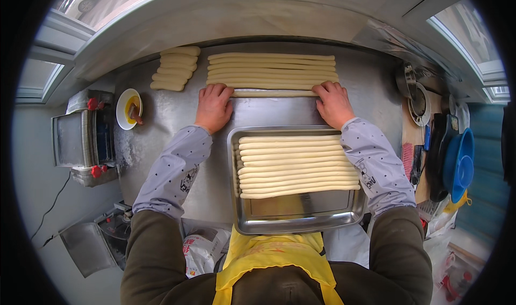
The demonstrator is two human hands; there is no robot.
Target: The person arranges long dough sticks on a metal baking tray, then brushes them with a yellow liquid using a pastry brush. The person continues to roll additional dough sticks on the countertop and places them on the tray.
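Note:
Long pale dough ropes (271, 68) lie side by side across the far part of the steel table. The nearest dough rope (275, 94) is slightly apart from the others. My left hand (214, 109) closes its fingers on that rope's left end. At the right end, my right hand (334, 106) pinches the same rope. Between my forearms and nearer to me sits a rectangular metal tray (301, 211), holding several more dough ropes (298, 168) laid side by side. Its near part shows bare metal. Both fingertips' contact is partly hidden under the hands.
Shorter dough pieces (174, 69) lie at the far left. A white bowl (122, 111) with yellow liquid and a brush stands at the left, near a metal machine with red knobs (88, 138). Pans (407, 79), utensils and blue basins (459, 165) crowd the right side.

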